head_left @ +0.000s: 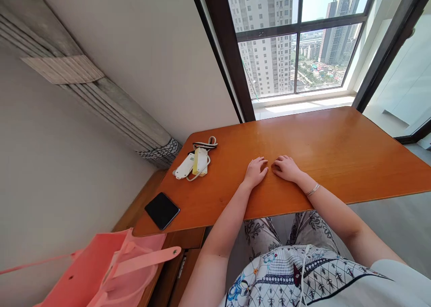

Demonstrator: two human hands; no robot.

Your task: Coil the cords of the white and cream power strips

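My left hand (256, 172) rests on the brown wooden table (303, 141), its fingers loosely bent and pointing inward. Facing it across a narrow gap, my right hand (285, 168) lies on the same tabletop with relaxed fingers. Neither hand holds anything, and the two do not touch. Off to the left of my left hand sit a white power strip (185, 166) and a yellow-and-white one (200, 161), with their cords bunched around them. A black tablet (162, 211) lies flat near the table's left front corner.
A pink bag (111, 271) with a strap stands beside the table's left front edge, next to wooden drawers (180, 271). A grey curtain (111, 105) hangs along the left wall. Behind the table, a dark-framed window (298, 28) looks out on tall buildings.
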